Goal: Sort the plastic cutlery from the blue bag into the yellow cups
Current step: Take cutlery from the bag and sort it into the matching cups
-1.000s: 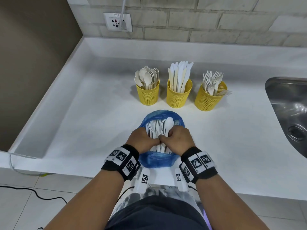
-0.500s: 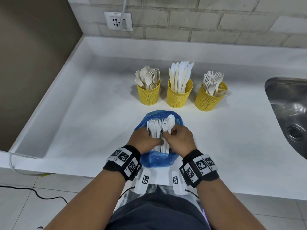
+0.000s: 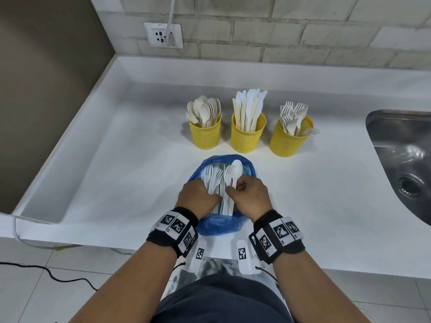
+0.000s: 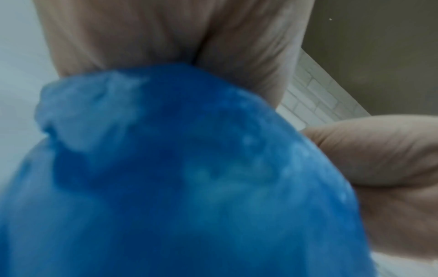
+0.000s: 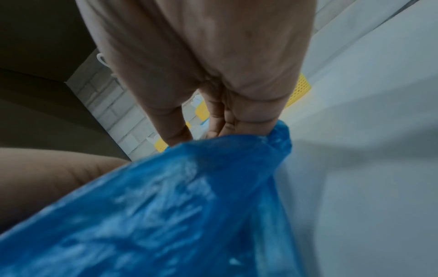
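Note:
A blue bag (image 3: pixel 222 227) lies open near the counter's front edge, with white plastic forks (image 3: pixel 213 180) and other cutlery in it. My left hand (image 3: pixel 206 194) grips the fork bundle inside the bag; its fingertips are hidden. My right hand (image 3: pixel 233 189) pinches the handle of a white spoon (image 3: pixel 236 170) whose bowl sticks out past the bundle. Behind the bag stand three yellow mesh cups: spoons (image 3: pixel 205 136), knives (image 3: pixel 247 139), forks (image 3: pixel 289 142). In the wrist views the bag (image 4: pixel 166 168) (image 5: pixel 177 206) fills the frame below each palm.
A steel sink (image 3: pixel 405 159) is sunk into the white counter (image 3: pixel 116 171) at the right. One fork (image 3: pixel 311 131) pokes sideways from the right cup. A wall socket (image 3: pixel 163 34) with a plugged cable sits on the brick wall. A brown panel borders the left.
My right hand has shifted from covering the bundle to pinching the spoon between thumb and finger, and the spoon's bowl now shows more. My left hand has stayed on the forks.

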{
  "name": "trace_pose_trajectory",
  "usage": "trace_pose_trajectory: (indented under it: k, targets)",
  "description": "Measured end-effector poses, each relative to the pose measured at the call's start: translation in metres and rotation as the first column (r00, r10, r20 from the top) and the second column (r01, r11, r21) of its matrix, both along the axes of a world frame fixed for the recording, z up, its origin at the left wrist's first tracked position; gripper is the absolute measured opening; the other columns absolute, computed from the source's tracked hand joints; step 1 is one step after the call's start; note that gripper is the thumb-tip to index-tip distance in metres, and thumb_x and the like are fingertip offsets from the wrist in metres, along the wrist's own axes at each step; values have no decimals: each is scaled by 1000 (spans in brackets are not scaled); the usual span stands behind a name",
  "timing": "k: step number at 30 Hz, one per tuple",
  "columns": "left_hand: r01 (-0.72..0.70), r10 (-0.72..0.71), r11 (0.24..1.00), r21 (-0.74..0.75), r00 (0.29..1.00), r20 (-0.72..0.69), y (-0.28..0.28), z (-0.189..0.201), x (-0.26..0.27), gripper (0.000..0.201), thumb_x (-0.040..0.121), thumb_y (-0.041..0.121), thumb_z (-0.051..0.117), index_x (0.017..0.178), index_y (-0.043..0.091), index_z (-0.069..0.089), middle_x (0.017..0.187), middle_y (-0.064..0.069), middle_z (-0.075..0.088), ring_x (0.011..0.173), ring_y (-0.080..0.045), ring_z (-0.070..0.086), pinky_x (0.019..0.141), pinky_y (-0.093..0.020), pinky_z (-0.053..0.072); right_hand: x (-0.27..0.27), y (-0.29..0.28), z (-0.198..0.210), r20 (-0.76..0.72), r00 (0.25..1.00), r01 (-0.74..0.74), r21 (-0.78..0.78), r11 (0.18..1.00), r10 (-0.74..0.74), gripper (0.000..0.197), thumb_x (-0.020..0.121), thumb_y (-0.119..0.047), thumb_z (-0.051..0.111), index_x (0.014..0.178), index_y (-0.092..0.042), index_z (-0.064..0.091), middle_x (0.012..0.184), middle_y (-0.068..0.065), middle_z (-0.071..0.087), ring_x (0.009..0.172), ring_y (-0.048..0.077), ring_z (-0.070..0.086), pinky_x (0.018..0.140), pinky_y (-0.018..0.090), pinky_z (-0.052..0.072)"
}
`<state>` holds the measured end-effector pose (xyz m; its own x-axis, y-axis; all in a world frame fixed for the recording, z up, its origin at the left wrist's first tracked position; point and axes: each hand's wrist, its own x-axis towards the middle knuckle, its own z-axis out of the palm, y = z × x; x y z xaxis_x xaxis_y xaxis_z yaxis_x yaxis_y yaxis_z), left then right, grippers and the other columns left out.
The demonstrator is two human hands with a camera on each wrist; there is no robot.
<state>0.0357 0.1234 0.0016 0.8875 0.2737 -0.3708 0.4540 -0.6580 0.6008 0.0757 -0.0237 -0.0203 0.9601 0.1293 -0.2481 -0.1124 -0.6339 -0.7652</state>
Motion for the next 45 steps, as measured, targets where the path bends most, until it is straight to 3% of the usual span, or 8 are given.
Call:
trace_pose_trajectory:
  k: [8, 12, 15, 19, 25, 32, 37, 45]
  targets:
    - [71, -68, 944, -322, 997, 22, 2, 9, -2, 24, 82, -1, 62, 84, 23, 63, 77, 8, 67, 73, -7, 63, 54, -7, 42, -1, 7, 2, -82, 997, 10, 139, 990, 2, 11, 88, -25, 71, 83, -20, 63, 78, 1, 70, 78, 25, 70, 77, 39, 59]
    - [107, -108, 907, -408, 994, 22, 2, 8, -2, 33, 76, 1, 76, 98, 25, 71, 88, 6, 76, 84, -5, 71, 73, -16, 54, -1, 9, 8, -7, 996, -87, 85, 993, 88, 18, 89, -11, 58, 78, -3, 69, 77, 9, 70, 78, 24, 65, 73, 34, 53]
    - [55, -44, 932, -358, 998, 39, -1, -2, -1, 33, 72, 8, 78, 103, 16, 70, 92, 2, 76, 88, -11, 71, 66, -15, 52, -5, 10, 12, 10, 987, -161, 80, 984, 161, 20, 87, -6, 55, 80, 1, 72, 79, 14, 72, 77, 24, 65, 75, 39, 53]
    - [-95, 115, 959, -266, 991, 61, -6, -6, -2, 18, 86, 9, 70, 85, 23, 59, 79, 7, 64, 74, -9, 60, 51, -7, 39, -6, 3, 17, 37, 988, -153, 66, 986, 151, 23, 91, -4, 57, 94, -8, 80, 90, -4, 75, 80, 5, 63, 71, 2, 42]
    - [-256, 268, 913, -318, 963, -5, -5, -10, 1, 5, 83, 9, 57, 79, 11, 59, 67, 0, 60, 60, -16, 56, 50, -22, 40, -1, -4, 9, 16, 983, -180, -86, 980, 182, 10, 88, -13, 62, 89, -11, 72, 85, -3, 69, 84, 16, 62, 82, 28, 51]
    - [-258, 285, 919, -297, 957, 51, -9, -11, -1, 5, 86, 13, 64, 87, 17, 65, 81, 1, 69, 77, -18, 65, 61, -24, 46, 3, 10, 14, -8, 971, -231, -258, 938, 237, 34, 91, -23, 62, 62, -13, 46, 67, 2, 57, 72, 25, 58, 50, 25, 31]
    - [-252, 271, 936, -245, 961, 49, -9, -13, -1, 8, 88, 17, 65, 83, 22, 62, 78, 7, 64, 74, -11, 61, 57, -20, 40, 6, 21, 19, -72, 952, -305, -341, 889, 298, 27, 100, -27, 58, 109, -2, 65, 112, 16, 69, 104, 32, 68, 72, 27, 41]
    - [-192, 210, 956, -221, 976, 62, -3, -10, -4, 11, 90, 18, 65, 81, 22, 62, 75, 6, 64, 70, -8, 60, 54, -17, 39, 14, 25, 17, -80, 951, -309, -322, 895, 300, 29, 99, -26, 61, 110, 0, 64, 114, 18, 69, 106, 32, 67, 74, 27, 43]
